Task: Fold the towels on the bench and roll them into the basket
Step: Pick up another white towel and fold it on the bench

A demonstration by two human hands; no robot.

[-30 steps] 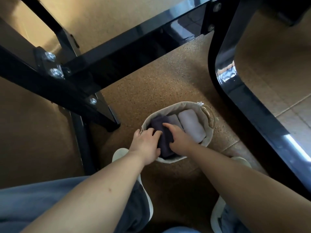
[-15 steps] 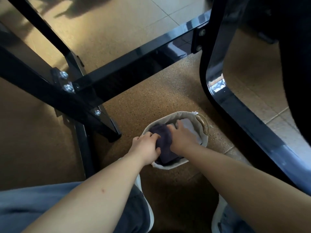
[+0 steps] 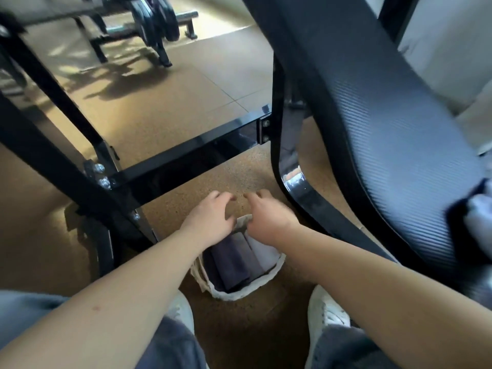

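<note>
Well, L hand (image 3: pixel 210 218) & R hand (image 3: pixel 267 217), fingers loosely spread, blurred, hide basket (image 3: pixel 235 295) far rim; towels (image 3: pixel 234 262) inside.

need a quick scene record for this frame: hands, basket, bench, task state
left hand: open, holds nothing, above the basket's far edge
right hand: open, holds nothing, beside the left one
basket: on the floor between two white shoes
contents: rolled towels side by side; dark purple towel at left, pale towel at right
padded bench: at right, black
on bench: blurred towels at its near end, one dark, one white
task state: bench towels not yet folded or rolled
</note>
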